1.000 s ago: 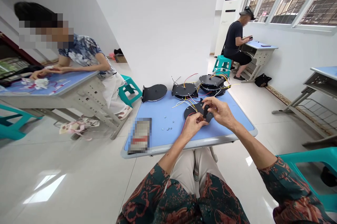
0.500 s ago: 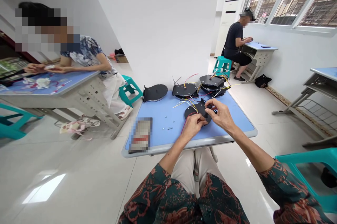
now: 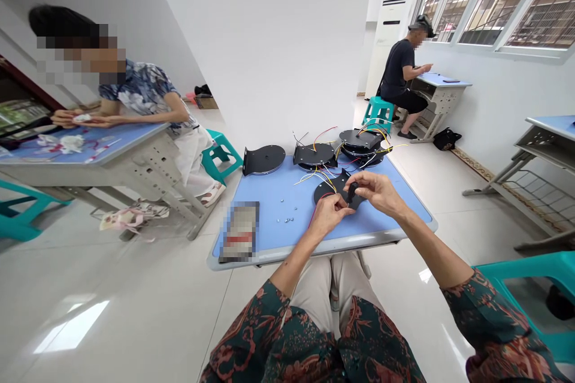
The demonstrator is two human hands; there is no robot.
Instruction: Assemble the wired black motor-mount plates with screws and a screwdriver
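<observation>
The right grip pinches a small black piece against the wired black disc, while the left grip pinches the disc's edge, seemingly to steady it over the blue desk.

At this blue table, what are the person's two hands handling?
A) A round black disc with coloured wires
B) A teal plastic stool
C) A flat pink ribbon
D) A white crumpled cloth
A. The left hand and right hand meet at the round black disc, with thin red and yellow wires trailing from it across the blue table.
</observation>
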